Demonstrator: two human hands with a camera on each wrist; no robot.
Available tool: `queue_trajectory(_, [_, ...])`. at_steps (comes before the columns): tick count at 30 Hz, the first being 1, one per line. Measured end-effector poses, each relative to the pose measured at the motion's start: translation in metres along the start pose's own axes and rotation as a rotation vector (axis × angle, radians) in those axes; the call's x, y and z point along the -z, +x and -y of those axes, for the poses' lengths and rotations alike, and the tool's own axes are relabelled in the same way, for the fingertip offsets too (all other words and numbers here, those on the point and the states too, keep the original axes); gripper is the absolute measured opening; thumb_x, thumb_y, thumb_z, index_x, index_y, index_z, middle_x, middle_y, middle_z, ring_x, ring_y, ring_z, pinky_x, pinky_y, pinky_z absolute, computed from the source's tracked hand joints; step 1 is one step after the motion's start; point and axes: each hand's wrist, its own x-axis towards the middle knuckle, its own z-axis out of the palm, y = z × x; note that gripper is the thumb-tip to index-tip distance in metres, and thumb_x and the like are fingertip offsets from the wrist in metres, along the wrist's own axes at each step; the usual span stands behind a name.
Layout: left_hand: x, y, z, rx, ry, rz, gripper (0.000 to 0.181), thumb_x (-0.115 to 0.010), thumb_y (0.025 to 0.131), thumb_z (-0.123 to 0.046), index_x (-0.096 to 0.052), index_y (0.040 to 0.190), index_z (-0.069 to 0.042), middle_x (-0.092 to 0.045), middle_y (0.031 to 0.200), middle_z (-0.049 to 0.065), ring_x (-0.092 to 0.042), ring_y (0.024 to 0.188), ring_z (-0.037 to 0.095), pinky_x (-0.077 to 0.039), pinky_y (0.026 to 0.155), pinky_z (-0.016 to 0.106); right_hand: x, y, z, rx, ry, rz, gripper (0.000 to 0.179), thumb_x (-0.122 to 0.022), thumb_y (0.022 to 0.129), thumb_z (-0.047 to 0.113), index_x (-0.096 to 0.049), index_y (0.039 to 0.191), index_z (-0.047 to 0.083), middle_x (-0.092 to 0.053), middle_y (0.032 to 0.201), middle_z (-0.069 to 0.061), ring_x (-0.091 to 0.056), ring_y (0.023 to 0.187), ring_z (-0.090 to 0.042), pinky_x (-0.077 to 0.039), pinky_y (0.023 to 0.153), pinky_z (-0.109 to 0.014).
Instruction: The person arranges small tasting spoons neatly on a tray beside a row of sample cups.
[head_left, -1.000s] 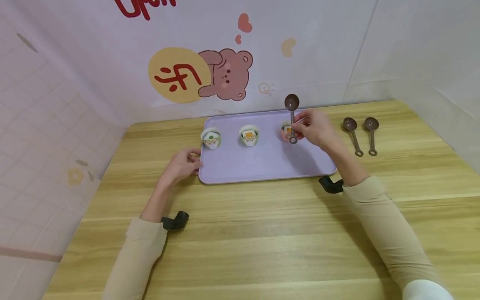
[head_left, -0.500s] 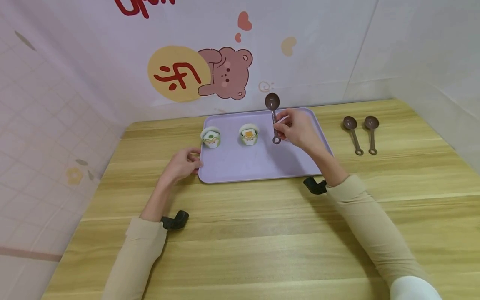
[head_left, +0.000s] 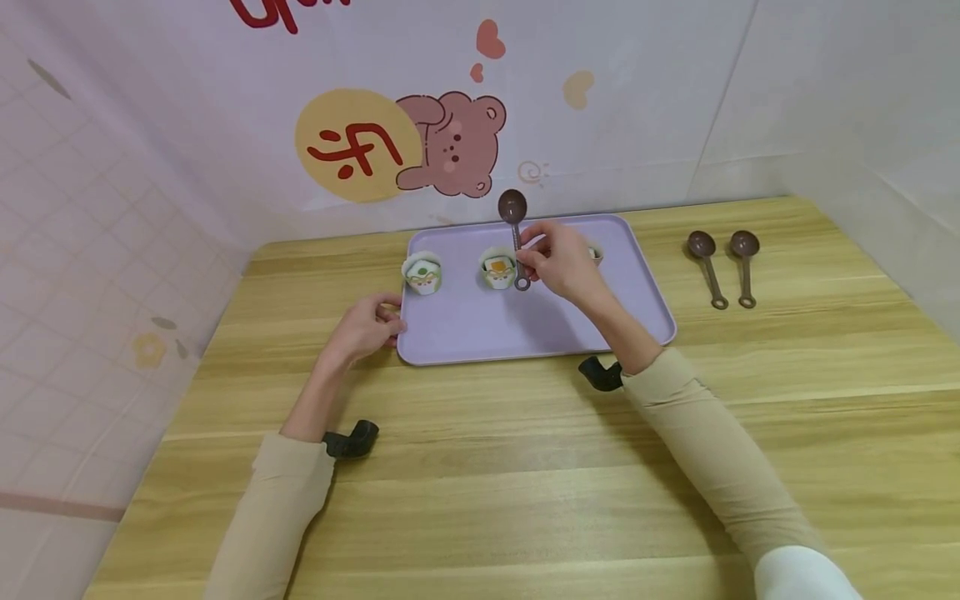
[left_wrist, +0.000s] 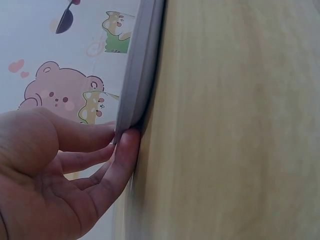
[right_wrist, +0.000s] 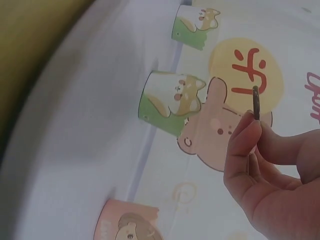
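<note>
My right hand [head_left: 562,260] pinches the handle of a brown measuring spoon [head_left: 513,207], bowl up, above the lilac tray [head_left: 457,337]. It is just right of the middle paper cup [head_left: 498,277], which holds a white-and-orange piece. A second cup [head_left: 424,280], with a white-and-green piece, stands by the tray's left edge. Behind my right hand the third, pink cup [right_wrist: 127,220] is mostly hidden in the head view. My left hand [head_left: 366,329] grips the tray's left rim, thumb above and a finger beneath, as the left wrist view shows.
Two more brown measuring spoons, a left one [head_left: 702,244] and a right one [head_left: 745,244], lie on the wooden table [head_left: 480,467] right of the tray. A wall sheet with a printed bear [head_left: 457,146] rises behind the tray. Black wrist mounts [head_left: 351,440] sit below both hands.
The right hand has carried the measuring spoon leftward over the tray, from in front of the pink cup to beside the middle cup. The left hand stays at the tray rim.
</note>
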Motion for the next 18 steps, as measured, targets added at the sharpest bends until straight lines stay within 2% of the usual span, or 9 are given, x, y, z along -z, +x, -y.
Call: queue_trajectory(18, [0.001,-0.001,-0.002,0.01,-0.01,0.003,0.046,-0.058,0.101,-0.002,-0.044,0.145,0.006,-0.059,0.112,0.023,-0.063,0.087,0.025,-0.056,0.076,0.027,-0.029,0.006,0.013,-0.007,0.025,0.0,0.016,-0.069,0.097,0.008,-0.064,0.108,-0.003,-0.07,0.08,-0.013,-0.062,0.062,-0.014,-0.051,0.057,-0.022])
